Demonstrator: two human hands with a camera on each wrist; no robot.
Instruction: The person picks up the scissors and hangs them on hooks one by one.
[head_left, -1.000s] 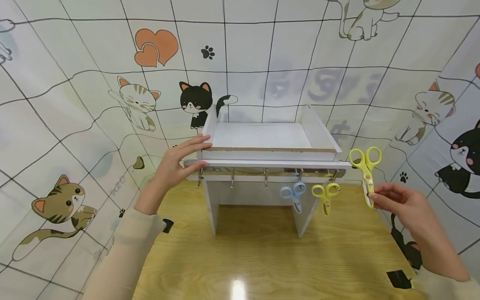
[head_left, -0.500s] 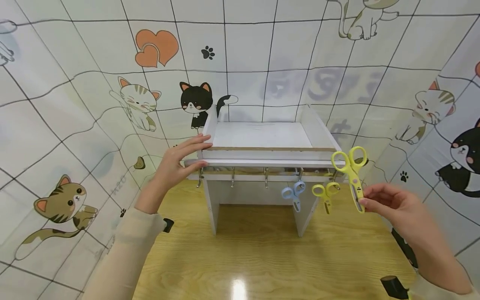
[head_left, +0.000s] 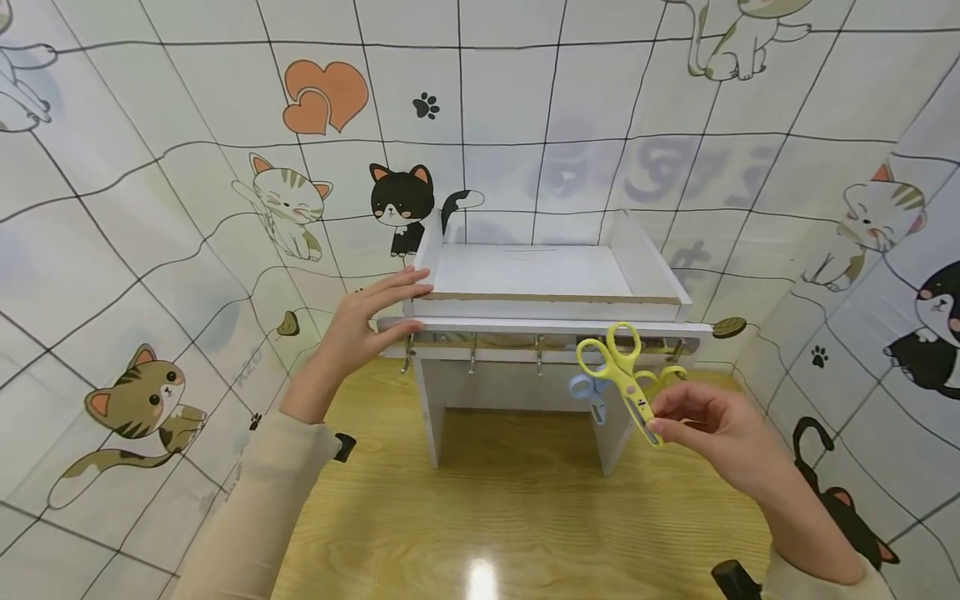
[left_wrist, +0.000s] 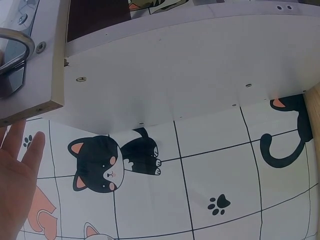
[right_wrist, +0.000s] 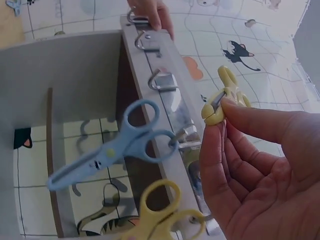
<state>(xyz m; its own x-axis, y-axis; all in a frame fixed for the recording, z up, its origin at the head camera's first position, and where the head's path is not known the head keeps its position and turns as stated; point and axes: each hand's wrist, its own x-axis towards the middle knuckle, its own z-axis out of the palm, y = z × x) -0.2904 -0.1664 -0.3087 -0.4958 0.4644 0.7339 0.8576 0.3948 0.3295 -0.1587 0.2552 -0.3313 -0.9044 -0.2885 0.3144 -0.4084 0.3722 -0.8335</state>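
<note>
My right hand (head_left: 720, 429) pinches a pair of yellow scissors (head_left: 622, 371) by the blade end between thumb and fingers, handle loops pointing up. They stand before the hook rail of a white shelf unit (head_left: 525, 271) and overlap the hung scissors in the head view. Blue scissors (right_wrist: 112, 150) hang by one loop from a hook, and a second yellow pair (right_wrist: 157, 212) hangs from the hook at the rail's right end. At the unit's left end my left hand (head_left: 360, 329) rests with straight fingers over the side panel, its thumb along the front edge.
Bare metal hooks (head_left: 539, 356) line the left and middle of the rail. The unit stands on a wood-grain table (head_left: 480, 508), against a cat-printed grid backdrop (head_left: 495, 100) that also closes both sides. Part of a light-blue item (right_wrist: 14, 7) shows in the right wrist view's corner.
My right hand has carried the yellow scissors leftward, from right of the unit to in front of the hung blue and yellow pairs. The left hand stays on the unit.
</note>
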